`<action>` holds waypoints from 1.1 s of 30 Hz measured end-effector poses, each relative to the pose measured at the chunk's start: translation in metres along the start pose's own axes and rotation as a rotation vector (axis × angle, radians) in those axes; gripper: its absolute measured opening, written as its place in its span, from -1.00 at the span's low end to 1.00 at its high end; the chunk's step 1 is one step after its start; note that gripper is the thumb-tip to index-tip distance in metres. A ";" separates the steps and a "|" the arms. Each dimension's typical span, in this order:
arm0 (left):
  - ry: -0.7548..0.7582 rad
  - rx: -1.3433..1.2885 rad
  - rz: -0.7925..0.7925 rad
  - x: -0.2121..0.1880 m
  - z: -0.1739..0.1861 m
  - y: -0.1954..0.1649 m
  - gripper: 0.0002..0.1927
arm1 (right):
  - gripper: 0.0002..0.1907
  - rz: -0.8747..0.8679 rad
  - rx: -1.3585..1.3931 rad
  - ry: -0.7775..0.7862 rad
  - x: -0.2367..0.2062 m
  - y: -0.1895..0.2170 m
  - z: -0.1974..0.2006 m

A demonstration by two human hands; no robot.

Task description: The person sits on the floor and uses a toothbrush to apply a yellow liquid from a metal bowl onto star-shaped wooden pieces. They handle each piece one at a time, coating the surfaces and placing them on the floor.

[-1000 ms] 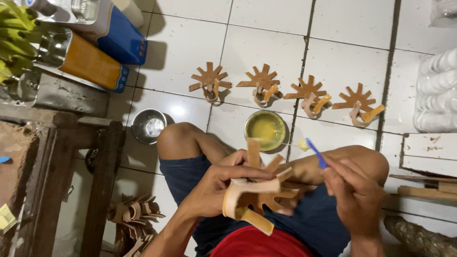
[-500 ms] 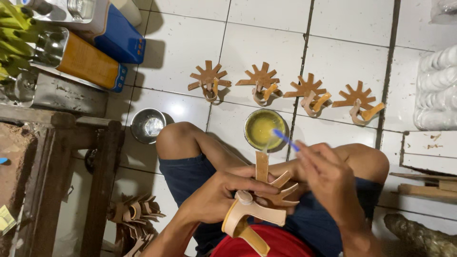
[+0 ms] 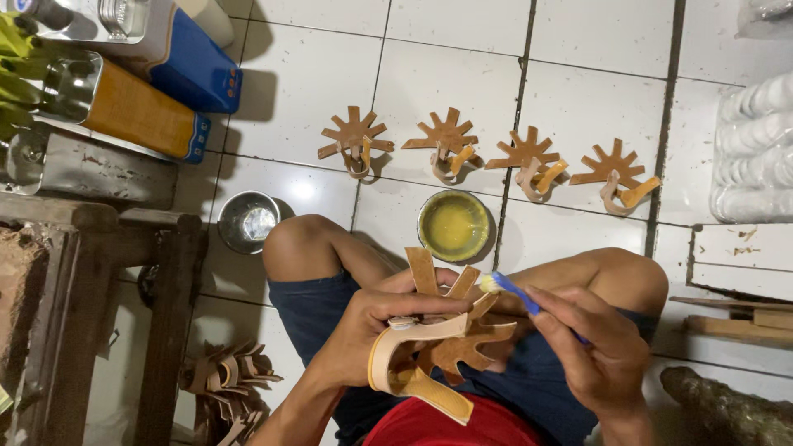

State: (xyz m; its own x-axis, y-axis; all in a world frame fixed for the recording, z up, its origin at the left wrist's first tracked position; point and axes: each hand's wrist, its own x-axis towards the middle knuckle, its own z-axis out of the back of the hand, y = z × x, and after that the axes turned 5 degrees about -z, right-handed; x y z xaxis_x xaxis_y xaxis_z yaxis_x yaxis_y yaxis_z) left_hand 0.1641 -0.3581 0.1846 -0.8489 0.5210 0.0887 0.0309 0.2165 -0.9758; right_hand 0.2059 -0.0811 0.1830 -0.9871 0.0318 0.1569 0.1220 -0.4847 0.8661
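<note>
The left hand [image 3: 372, 330] grips a tan leather sandal upper [image 3: 438, 343] with fanned-out tabs and a curved strap, holding it above the person's lap. The right hand [image 3: 599, 351] pinches a blue-handled brush [image 3: 516, 293], whose yellowish tip touches one of the tabs. Just beyond the knees, on the white tiled floor [image 3: 462, 74], sits a round bowl of yellow glue [image 3: 453, 225]. Behind it four similar leather pieces [image 3: 487, 153] lie in a row, apart from one another. A small empty metal bowl [image 3: 248, 221] rests beside the left knee. To the left stand a wooden frame [image 3: 107, 248] and blue and orange tin cans [image 3: 157, 83]; a heap of more leather pieces [image 3: 227, 388] lies by the thigh. White stacked items [image 3: 756, 149] lie at the right edge.
</note>
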 end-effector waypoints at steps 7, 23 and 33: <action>0.005 0.071 -0.018 -0.001 0.000 -0.006 -0.44 | -0.70 0.009 -0.085 0.055 0.019 0.001 -0.002; -0.098 -0.184 -0.043 -0.006 0.004 0.006 -0.65 | -0.87 -0.003 0.281 -0.049 0.005 -0.023 0.015; -0.100 -0.335 0.037 -0.008 -0.005 0.013 -0.67 | -0.75 -0.055 0.015 0.062 0.008 0.009 0.000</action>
State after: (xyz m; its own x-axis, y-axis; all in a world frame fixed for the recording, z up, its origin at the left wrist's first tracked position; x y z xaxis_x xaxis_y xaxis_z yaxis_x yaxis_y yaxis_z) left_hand 0.1734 -0.3553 0.1720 -0.8912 0.4533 0.0183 0.2197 0.4667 -0.8567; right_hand 0.1990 -0.0854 0.1915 -0.9968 0.0032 0.0794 0.0686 -0.4706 0.8797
